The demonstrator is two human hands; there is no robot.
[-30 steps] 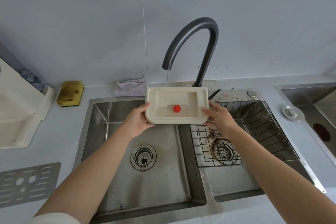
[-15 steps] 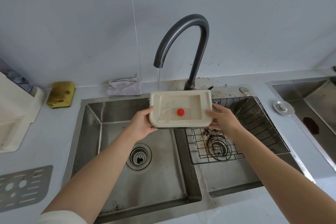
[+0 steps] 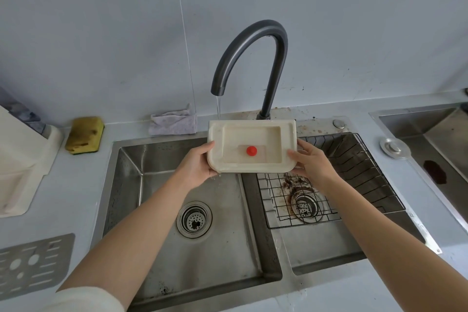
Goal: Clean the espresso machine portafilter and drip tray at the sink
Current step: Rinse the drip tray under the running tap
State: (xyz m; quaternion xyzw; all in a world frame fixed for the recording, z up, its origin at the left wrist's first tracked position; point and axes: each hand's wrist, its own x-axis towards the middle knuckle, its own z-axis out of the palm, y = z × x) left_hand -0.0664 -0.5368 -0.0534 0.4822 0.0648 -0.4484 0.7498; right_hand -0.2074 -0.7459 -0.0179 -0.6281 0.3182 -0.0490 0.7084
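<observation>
I hold a cream plastic drip tray [image 3: 288, 134] level over the double sink, just under the dark curved tap [image 3: 253, 58]. A thin stream of water falls from the spout onto the tray's back left corner. A small red float [image 3: 251, 150] sits in the tray's shallow water. My left hand [image 3: 196, 166] grips the tray's left edge, thumb on top. My right hand [image 3: 310, 159] grips its right edge the same way. The portafilter is not in view.
The left basin [image 3: 152, 185] has a round drain [image 3: 194, 219]. The right basin holds a black wire rack [image 3: 354, 172] and coffee grounds near its drain. A yellow sponge [image 3: 84, 134] and grey cloth [image 3: 173, 121] lie behind. A metal grate [image 3: 30, 263] lies front left.
The tray has shifted a little to the right under the running tap, and the water now hits its back left corner. Both hands keep the same grip.
</observation>
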